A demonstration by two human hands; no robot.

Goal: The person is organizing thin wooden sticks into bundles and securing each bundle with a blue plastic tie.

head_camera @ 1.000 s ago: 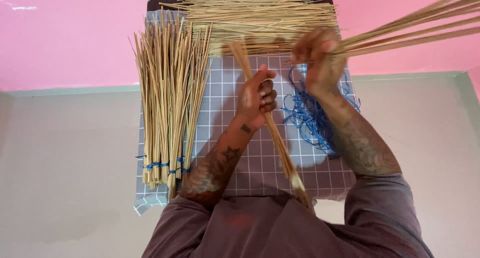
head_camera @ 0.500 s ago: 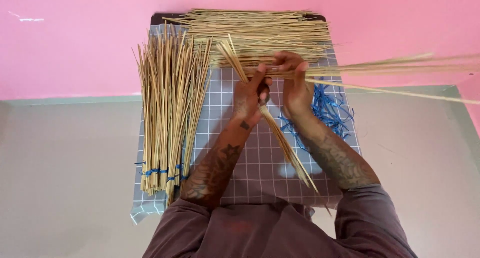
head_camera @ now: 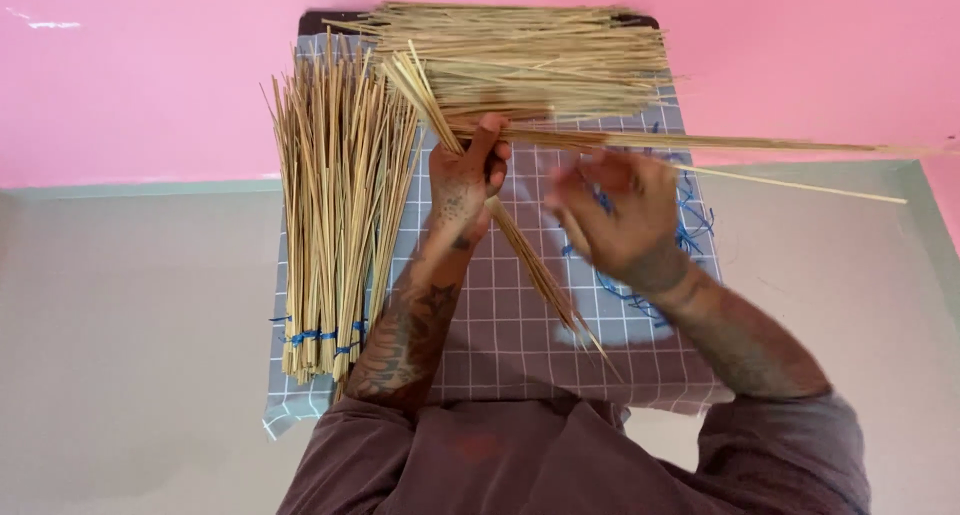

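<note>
Head view: a thin bundle of sticks [head_camera: 520,250] is gripped tightly in the left hand [head_camera: 462,180], running diagonally above and below the fist. A second sheaf of long sticks [head_camera: 700,145] is crossed over it at the grip and extends far to the right. The right hand [head_camera: 615,215], blurred, is seen just right of the grip with fingers spread, holding nothing. Tied bundles [head_camera: 335,205] lie left of it, blue string [head_camera: 690,220] right, on a checked cloth [head_camera: 520,325].
</note>
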